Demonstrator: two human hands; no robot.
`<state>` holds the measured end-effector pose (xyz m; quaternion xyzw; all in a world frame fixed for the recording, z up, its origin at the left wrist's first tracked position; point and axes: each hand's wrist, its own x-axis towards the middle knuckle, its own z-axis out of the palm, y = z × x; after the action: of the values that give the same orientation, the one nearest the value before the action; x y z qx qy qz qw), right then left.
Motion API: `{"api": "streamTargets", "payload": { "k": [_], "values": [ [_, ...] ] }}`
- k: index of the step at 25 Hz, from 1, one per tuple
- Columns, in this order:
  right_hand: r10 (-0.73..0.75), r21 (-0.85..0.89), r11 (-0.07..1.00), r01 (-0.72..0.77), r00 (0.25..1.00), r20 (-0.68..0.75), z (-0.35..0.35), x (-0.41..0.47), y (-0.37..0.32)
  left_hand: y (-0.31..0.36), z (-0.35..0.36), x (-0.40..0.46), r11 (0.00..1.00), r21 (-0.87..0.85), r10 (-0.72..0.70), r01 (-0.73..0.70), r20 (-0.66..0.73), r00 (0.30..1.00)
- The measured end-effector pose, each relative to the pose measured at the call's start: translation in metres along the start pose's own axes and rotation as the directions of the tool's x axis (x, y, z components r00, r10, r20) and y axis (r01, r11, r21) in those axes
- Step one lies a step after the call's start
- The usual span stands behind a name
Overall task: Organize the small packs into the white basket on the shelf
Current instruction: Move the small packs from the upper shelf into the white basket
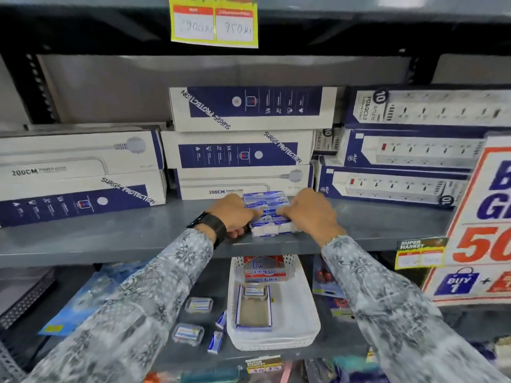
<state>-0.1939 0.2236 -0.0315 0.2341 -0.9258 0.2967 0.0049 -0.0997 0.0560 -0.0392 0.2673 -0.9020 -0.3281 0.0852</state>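
A block of small blue-and-white packs (266,200) rests on the grey upper shelf (110,236). My left hand (235,214) grips its left side and my right hand (309,211) grips its right side, fingers curled over the top. On the shelf below stands the white basket (301,313), holding an open blue-edged box (253,310) and red-and-white packs (264,269) at its back. Two loose small blue packs (218,333) and two clear-cased packs (193,319) lie left of the basket.
Stacked power-strip boxes (243,150) fill the back of the upper shelf right behind the packs. A large red-and-blue promo sign (481,217) hangs at the right. Blue bagged goods (83,299) lie on the lower shelf's left.
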Motion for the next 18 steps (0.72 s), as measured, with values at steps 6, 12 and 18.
{"api": "streamTargets", "payload": {
  "k": [6,12,18],
  "values": [
    [-0.033,0.11,0.993,0.05,0.988,-0.15,0.006,-0.015,0.009,0.004,0.005,-0.019,0.999,-0.029,0.04,-0.042,-0.061,0.997],
    [-0.171,0.207,0.941,0.269,0.903,-0.395,0.004,-0.084,0.021,0.008,0.002,-0.099,0.937,0.161,0.34,-0.31,-0.21,0.917],
    [-0.18,0.349,0.888,0.298,0.926,-0.331,0.004,-0.176,0.054,-0.011,0.025,-0.197,0.944,0.105,0.33,-0.314,-0.249,0.91]
  ]
}}
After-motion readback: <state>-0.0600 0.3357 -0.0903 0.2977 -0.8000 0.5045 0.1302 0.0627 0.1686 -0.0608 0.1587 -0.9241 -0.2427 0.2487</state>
